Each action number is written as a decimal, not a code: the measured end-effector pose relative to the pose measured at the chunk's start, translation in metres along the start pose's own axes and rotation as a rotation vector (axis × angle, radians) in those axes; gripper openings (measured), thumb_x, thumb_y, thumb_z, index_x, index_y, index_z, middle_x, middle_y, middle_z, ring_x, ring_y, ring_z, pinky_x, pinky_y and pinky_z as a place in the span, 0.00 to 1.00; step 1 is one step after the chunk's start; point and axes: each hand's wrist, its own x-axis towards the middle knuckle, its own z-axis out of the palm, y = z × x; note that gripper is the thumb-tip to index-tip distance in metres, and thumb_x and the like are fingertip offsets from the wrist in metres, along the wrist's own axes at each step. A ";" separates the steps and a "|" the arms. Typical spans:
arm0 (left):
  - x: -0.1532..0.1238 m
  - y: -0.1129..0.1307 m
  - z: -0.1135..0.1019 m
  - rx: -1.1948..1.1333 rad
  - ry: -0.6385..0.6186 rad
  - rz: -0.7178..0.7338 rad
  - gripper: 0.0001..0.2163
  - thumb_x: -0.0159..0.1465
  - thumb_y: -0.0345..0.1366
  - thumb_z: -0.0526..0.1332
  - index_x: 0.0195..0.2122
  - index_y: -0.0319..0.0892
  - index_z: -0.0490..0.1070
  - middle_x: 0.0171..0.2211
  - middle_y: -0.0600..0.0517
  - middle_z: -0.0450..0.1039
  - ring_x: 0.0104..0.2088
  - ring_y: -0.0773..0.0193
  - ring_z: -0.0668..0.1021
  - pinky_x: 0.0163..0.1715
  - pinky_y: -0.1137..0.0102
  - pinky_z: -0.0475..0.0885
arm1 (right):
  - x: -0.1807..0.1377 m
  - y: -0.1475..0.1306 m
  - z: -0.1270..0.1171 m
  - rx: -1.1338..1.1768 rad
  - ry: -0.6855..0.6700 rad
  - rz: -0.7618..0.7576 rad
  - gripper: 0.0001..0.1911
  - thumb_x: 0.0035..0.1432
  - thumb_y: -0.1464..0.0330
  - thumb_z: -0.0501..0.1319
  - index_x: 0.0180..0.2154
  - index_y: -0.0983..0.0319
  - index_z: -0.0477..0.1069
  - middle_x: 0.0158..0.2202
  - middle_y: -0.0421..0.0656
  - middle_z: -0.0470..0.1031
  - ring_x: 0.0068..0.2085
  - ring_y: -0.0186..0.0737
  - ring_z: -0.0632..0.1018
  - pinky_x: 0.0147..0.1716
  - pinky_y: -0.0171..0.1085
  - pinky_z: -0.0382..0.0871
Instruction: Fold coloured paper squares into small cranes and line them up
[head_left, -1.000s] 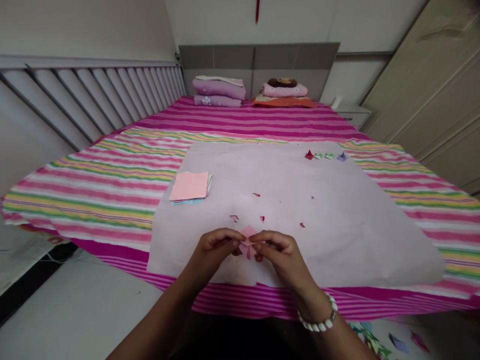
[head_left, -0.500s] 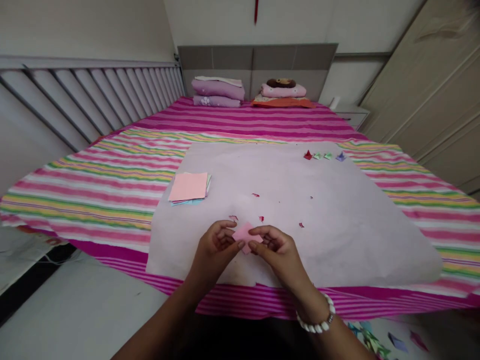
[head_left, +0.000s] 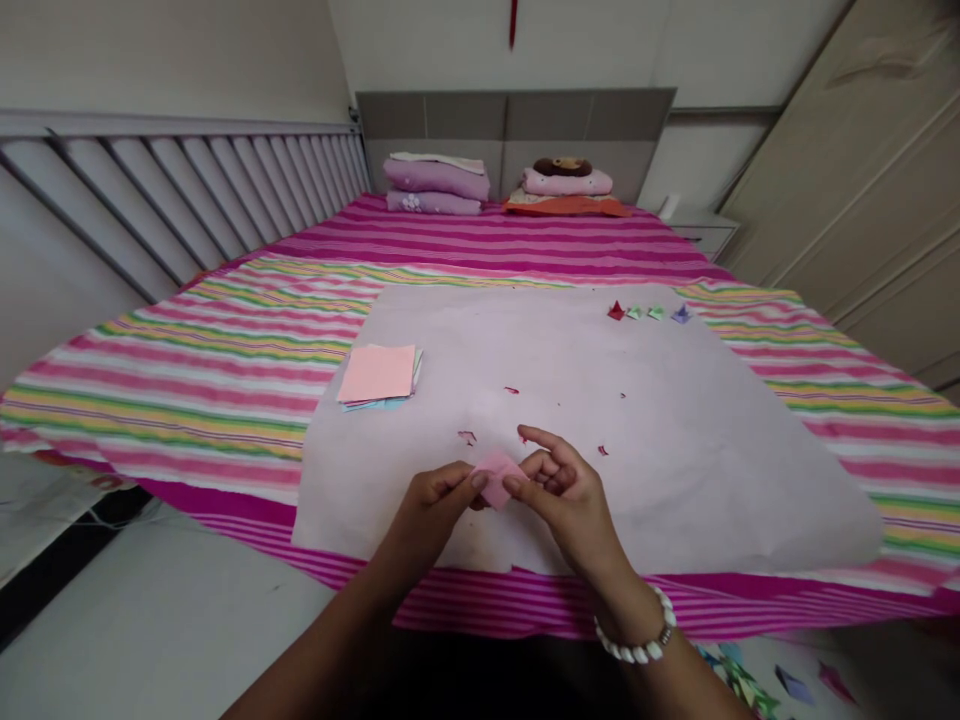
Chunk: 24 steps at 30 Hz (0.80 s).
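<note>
A small folded piece of pink origami paper point(head_left: 496, 478) is held between both hands, just above the white sheet near the bed's front edge. My left hand point(head_left: 439, 500) pinches its left corner, thumb on top and fingers curled underneath. On the other side my right hand point(head_left: 566, 495) grips the right corner between thumb and bent fingers, its index finger stretched out and away from the paper. Just beyond the hands lies a red-and-white paper scrap point(head_left: 467, 437). Another dark red scrap point(head_left: 602, 450) rests to the right.
A stack of square coloured paper point(head_left: 377, 374) sits on the white sheet point(head_left: 720, 460) at left. Several small folded paper pieces point(head_left: 634, 312) stand in a row at the far right. More folded paper point(head_left: 742, 685) lies low at right. Folded bedding point(head_left: 435, 182) is by the headboard.
My right index finger has lifted off the pink paper and straightened. My left fingers have curled under the paper, which has turned slightly and shifted a little to the right.
</note>
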 end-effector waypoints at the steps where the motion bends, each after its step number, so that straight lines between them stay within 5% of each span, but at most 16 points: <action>1: 0.000 -0.001 0.000 -0.018 0.007 0.004 0.10 0.61 0.41 0.61 0.31 0.40 0.78 0.25 0.53 0.73 0.29 0.64 0.74 0.33 0.70 0.70 | 0.000 -0.001 -0.001 -0.003 0.007 -0.001 0.30 0.48 0.64 0.71 0.52 0.60 0.66 0.24 0.36 0.74 0.26 0.35 0.75 0.26 0.35 0.68; 4: 0.000 -0.004 -0.002 -0.084 0.060 0.009 0.18 0.60 0.38 0.61 0.51 0.43 0.71 0.28 0.54 0.77 0.31 0.64 0.77 0.36 0.68 0.73 | 0.000 -0.001 -0.002 -0.008 0.013 -0.006 0.30 0.49 0.65 0.70 0.54 0.60 0.66 0.24 0.36 0.74 0.26 0.35 0.75 0.27 0.36 0.68; 6: -0.002 -0.005 -0.003 -0.059 0.078 0.042 0.20 0.62 0.37 0.60 0.55 0.44 0.68 0.29 0.54 0.78 0.31 0.64 0.78 0.37 0.68 0.74 | 0.001 0.000 -0.003 -0.003 0.010 -0.017 0.27 0.50 0.66 0.69 0.52 0.59 0.68 0.24 0.36 0.75 0.26 0.35 0.75 0.28 0.36 0.69; 11: -0.004 -0.001 -0.006 0.169 0.082 0.214 0.09 0.62 0.34 0.60 0.41 0.44 0.78 0.34 0.51 0.80 0.33 0.63 0.79 0.36 0.69 0.75 | 0.001 0.000 -0.006 -0.090 -0.003 -0.123 0.04 0.52 0.67 0.67 0.32 0.59 0.76 0.27 0.40 0.76 0.29 0.37 0.76 0.31 0.37 0.69; 13: -0.003 0.001 -0.006 0.212 0.063 0.268 0.07 0.60 0.33 0.63 0.38 0.45 0.79 0.36 0.50 0.80 0.35 0.61 0.80 0.37 0.68 0.75 | 0.000 -0.001 -0.007 -0.155 -0.026 -0.160 0.04 0.53 0.67 0.66 0.27 0.60 0.76 0.28 0.41 0.77 0.31 0.38 0.76 0.32 0.37 0.70; 24: -0.001 0.000 -0.011 0.326 0.108 0.327 0.10 0.57 0.34 0.66 0.41 0.47 0.79 0.34 0.51 0.79 0.35 0.61 0.78 0.37 0.67 0.73 | 0.000 -0.008 -0.004 -0.322 -0.070 -0.192 0.06 0.51 0.69 0.68 0.35 0.58 0.78 0.33 0.42 0.79 0.31 0.38 0.76 0.34 0.40 0.72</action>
